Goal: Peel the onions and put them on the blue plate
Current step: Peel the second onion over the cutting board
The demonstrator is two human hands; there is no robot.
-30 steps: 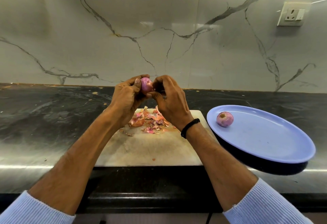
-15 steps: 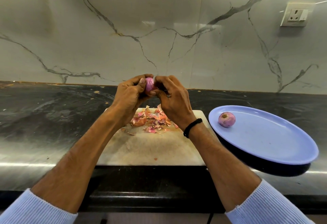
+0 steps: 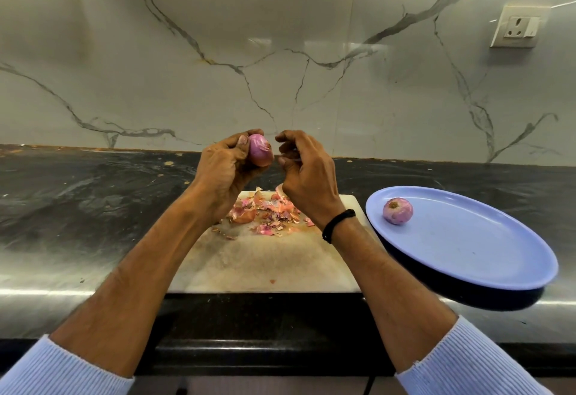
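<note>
The blue plate (image 3: 467, 270), right of the right hand (image 3: 307, 182), is holding one peeled onion (image 3: 398, 210). The left hand (image 3: 224, 170) is gripping a second onion (image 3: 260, 153). The right hand's fingers are curling beside it; I cannot tell whether they are pinching anything. Peels (image 3: 268, 210) are lying beneath both hands on the board (image 3: 265, 263).

We see a pale marble wall with grey veins (image 3: 280, 36), a white wall socket (image 3: 517, 25), and a shiny black stone counter (image 3: 78, 207).

Peels (image 3: 268, 212) on board (image 3: 265, 263); plate (image 3: 467, 254) right of board, onion (image 3: 397, 210) on plate.
</note>
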